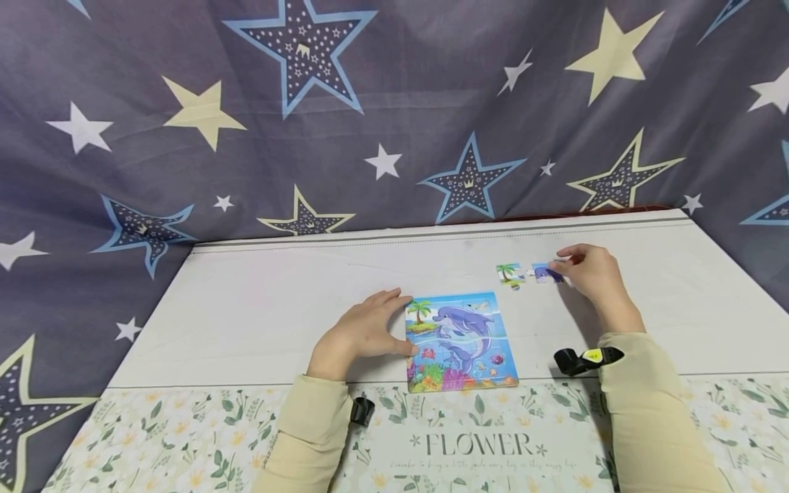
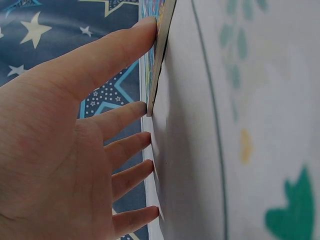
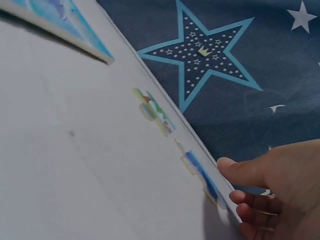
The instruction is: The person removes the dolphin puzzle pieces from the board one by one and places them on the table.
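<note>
A square dolphin jigsaw puzzle (image 1: 461, 341), with palm, coral and fish, lies flat on the table. My left hand (image 1: 364, 330) is at its left side, fingers spread. In the left wrist view the thumb (image 2: 142, 32) reaches the board's edge (image 2: 159, 65), the index fingertip is at its corner, and the other fingertips meet the tabletop. Up and right of the board lie a palm-tree puzzle piece (image 1: 509, 274) and a purple dolphin piece (image 1: 541, 272). My right hand (image 1: 593, 270) is over the dolphin piece's right end, thumb close above it and fingers loosely bent.
The white table covering (image 1: 277, 301) runs back to a dark star-printed curtain (image 1: 394, 116). Nearer me lies a floral mat (image 1: 203, 438) with the word FLOWER. Black straps (image 1: 588, 359) sit on both wrists, over beige sleeves.
</note>
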The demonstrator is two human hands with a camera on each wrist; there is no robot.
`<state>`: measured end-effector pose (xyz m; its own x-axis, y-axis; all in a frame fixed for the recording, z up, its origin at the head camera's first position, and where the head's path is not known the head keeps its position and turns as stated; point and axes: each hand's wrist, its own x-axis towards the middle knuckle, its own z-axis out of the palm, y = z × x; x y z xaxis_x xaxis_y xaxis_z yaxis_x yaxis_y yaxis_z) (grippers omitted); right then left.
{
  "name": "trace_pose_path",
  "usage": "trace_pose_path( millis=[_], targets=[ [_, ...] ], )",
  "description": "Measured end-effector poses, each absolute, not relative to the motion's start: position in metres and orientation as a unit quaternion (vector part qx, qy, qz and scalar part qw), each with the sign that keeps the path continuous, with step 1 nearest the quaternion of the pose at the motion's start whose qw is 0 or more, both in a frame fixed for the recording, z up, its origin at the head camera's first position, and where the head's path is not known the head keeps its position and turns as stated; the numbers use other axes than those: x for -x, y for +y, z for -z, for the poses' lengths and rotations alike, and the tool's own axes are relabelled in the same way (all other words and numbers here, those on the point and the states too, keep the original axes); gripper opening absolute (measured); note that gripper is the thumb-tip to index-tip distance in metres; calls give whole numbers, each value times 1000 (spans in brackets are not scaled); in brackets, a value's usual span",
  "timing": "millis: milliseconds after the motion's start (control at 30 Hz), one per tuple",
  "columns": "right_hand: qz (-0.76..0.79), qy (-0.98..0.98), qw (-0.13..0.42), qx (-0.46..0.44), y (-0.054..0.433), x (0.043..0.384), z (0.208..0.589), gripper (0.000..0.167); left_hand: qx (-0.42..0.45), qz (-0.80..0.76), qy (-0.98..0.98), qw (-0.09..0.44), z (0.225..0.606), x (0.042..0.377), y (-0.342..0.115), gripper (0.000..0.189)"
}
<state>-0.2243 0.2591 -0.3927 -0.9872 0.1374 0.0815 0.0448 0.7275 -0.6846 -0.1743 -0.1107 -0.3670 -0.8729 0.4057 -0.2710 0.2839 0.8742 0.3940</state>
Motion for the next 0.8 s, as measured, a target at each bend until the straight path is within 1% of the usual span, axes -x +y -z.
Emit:
trace_pose_path(
  millis=[200, 467, 800],
  targets=[
    [-388, -919, 65, 7, 258, 223, 387, 36, -182, -178, 951, 175, 368, 174, -110, 90],
    [-413, -907, 61, -57, 238, 228, 377, 33, -180, -180, 952, 172, 368, 173, -112, 89],
    [-434, -895, 15, -100, 210, 221, 368, 29, -182, -183, 951, 172, 368, 174, -110, 90]
  ],
)
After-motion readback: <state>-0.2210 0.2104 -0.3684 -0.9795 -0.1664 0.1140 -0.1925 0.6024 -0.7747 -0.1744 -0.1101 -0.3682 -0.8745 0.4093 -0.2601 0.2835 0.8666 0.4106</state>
